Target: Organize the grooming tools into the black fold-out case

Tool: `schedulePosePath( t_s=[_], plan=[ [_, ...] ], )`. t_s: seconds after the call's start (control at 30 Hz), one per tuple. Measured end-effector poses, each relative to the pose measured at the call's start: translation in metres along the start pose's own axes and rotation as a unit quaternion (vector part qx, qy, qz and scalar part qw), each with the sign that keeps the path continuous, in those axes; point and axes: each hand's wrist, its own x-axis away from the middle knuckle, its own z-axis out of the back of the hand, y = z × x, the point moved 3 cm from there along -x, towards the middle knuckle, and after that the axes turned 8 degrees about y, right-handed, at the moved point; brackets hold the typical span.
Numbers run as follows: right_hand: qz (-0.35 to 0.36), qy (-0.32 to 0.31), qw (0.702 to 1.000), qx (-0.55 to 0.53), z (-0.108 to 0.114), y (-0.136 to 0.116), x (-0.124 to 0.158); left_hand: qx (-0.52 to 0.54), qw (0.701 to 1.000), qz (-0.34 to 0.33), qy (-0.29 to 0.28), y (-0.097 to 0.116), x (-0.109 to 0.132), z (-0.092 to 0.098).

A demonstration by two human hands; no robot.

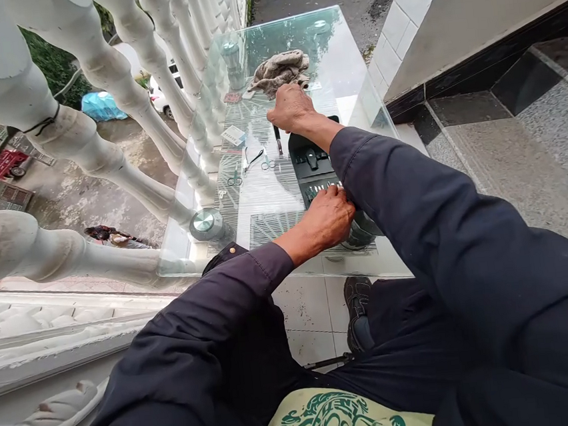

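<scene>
On glass table [339, 53], left hand [327, 219] touches case [312, 163].

I can read nothing: the green print on the cloth [334, 422] at my lap and the small card [233, 135] on the table [346, 80] are illegible.

Left of one black case [312, 163] lie two scissors [234, 177], one forceps [253, 157] and one dark tool [278, 141]; beyond it, one rag [280, 69].

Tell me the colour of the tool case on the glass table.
Black. The head view shows the tool case best, beside the left hand.
</scene>
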Motion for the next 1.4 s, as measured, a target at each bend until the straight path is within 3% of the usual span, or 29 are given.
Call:
schedulePosePath(
  t_s=[0.07,0.13,0.27,0.47,0.57,0.67,0.77,0.83,0.93,1.03,1.2,1.4],
  plan=[
    [-0.019,0.075,0.997,-0.003,-0.002,0.0,-0.019,0.006,1.0,-0.008,-0.001,0.002,0.001,0.001],
    [-0.045,0.087,0.995,0.016,-0.004,0.002,-0.034,0.007,1.0,-0.013,-0.002,0.004,0.002,0.002],
    [-0.051,0.021,0.996,0.064,-0.009,0.004,-0.052,0.015,1.0,-0.01,0.005,0.003,0.006,0.002],
    [-0.058,-0.079,0.988,0.12,-0.017,0.01,-0.04,0.027,0.999,-0.008,0.045,-0.001,0.009,0.013],
    [-0.061,-0.093,0.985,0.131,-0.018,0.011,-0.033,0.027,0.998,0.022,0.055,-0.036,0.017,0.026],
    [-0.063,-0.088,0.985,0.133,-0.017,0.012,-0.03,0.007,0.987,0.15,0.063,-0.106,0.035,0.034],
    [-0.066,-0.085,0.988,0.114,-0.015,0.012,-0.025,0.01,0.968,0.246,0.051,-0.171,0.053,0.026],
    [-0.07,-0.084,0.989,0.102,-0.013,0.012,-0.021,0.024,0.964,0.264,0.026,-0.197,0.056,0.015],
    [-0.065,-0.081,0.989,0.108,-0.013,0.012,-0.017,0.045,0.954,0.295,0.017,-0.218,0.056,0.003],
    [-0.058,-0.086,0.987,0.122,-0.015,0.013,-0.015,0.038,0.95,0.308,0.021,-0.236,0.061,0.006],
    [-0.052,-0.093,0.987,0.119,-0.017,0.014,-0.013,0.025,0.962,0.264,-0.059,-0.267,0.091,0.012],
    [-0.047,-0.101,0.986,0.12,-0.017,0.011,-0.009,0.004,0.967,0.244,-0.067,-0.304,0.109,0.012]
  ],
)
